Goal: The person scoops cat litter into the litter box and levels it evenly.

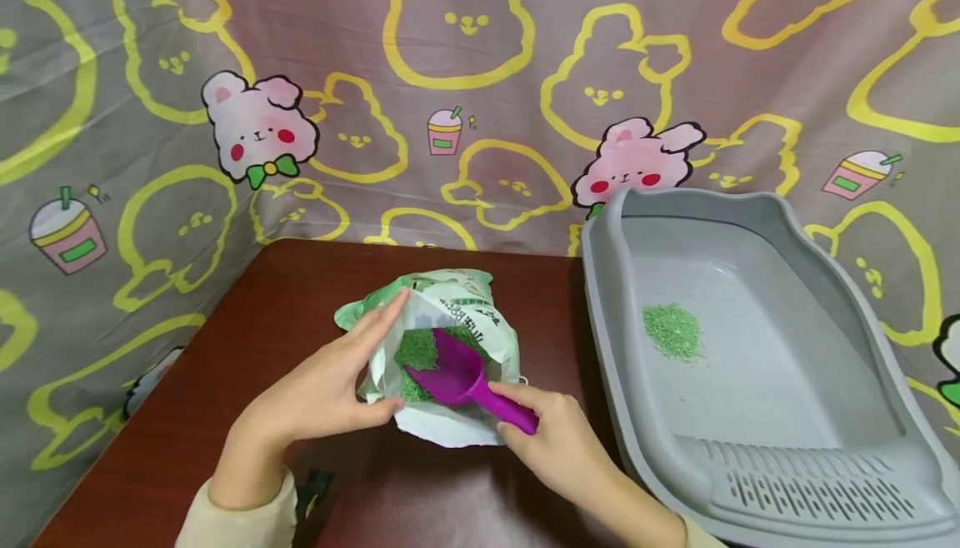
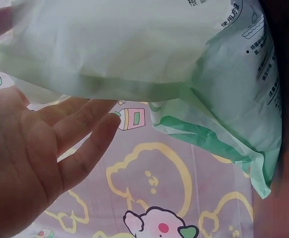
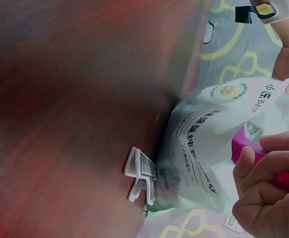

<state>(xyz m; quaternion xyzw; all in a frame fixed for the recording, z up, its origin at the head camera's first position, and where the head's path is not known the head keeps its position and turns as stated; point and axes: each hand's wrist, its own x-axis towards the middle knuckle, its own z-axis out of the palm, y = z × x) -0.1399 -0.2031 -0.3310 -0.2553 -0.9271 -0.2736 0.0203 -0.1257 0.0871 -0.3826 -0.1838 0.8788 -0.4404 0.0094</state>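
Observation:
A white-and-green bag (image 1: 442,427) stands on the table with its mouth spread, and green pellets (image 1: 417,350) show inside. My left hand (image 1: 315,394) is at the left rim of the bag, fingers extended along it and thumb at the near side. In the left wrist view, the fingers (image 2: 87,131) of that hand reach along the bag's lower edge. My right hand (image 1: 558,440) grips a purple scoop (image 1: 457,369) by its handle. The scoop's blade is inside the mouth, against the pellets. Fingers of the right hand (image 3: 271,183) wrap the handle in the right wrist view.
To the right sits a large grey litter tray (image 1: 750,415) with a slotted front ledge and a small green pellet pile (image 1: 672,331). A whitish clip (image 3: 142,173) lies on the brown table (image 3: 75,114) beside the bag. A patterned curtain (image 1: 510,48) hangs behind.

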